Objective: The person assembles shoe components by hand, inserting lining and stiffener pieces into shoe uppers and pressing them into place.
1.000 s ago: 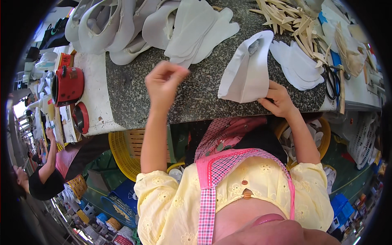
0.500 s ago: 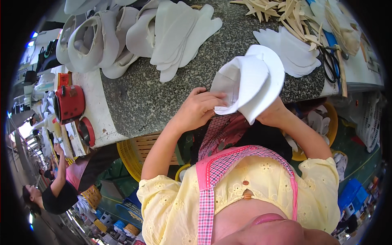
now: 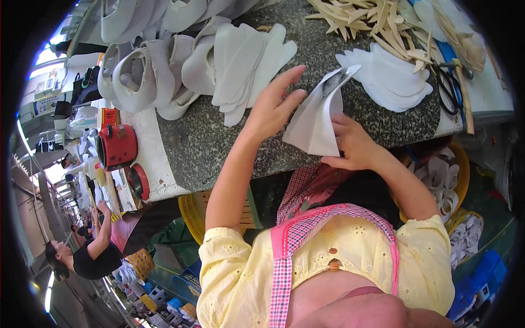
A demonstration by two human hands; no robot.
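Observation:
My right hand (image 3: 353,143) grips a white shoe upper (image 3: 314,124) from its right side, fingers and thumb pressed against it. The upper is held tilted over the near edge of the grey speckled tabletop (image 3: 202,150), its narrow opening facing up and away. My left hand (image 3: 272,106) is off the upper, to its left, with the fingers stretched out and nothing held. Just beyond that hand lies an overlapping stack of flat white sole-shaped pieces (image 3: 240,68). To the right of the upper, flat white pieces (image 3: 391,79) are fanned out.
Several white shoe uppers (image 3: 136,82) crowd the far left. Cream strips (image 3: 377,16) are heaped at the far right, near black-handled scissors (image 3: 447,90) and a hammer (image 3: 465,98). A red pot-like container (image 3: 117,146) stands left. A yellow basket (image 3: 456,169) holds white pieces below right.
My left hand has let go of the upper and moved up and left, fingers spreading. My right hand has turned the upper, its opening now facing away. The view has shifted slightly.

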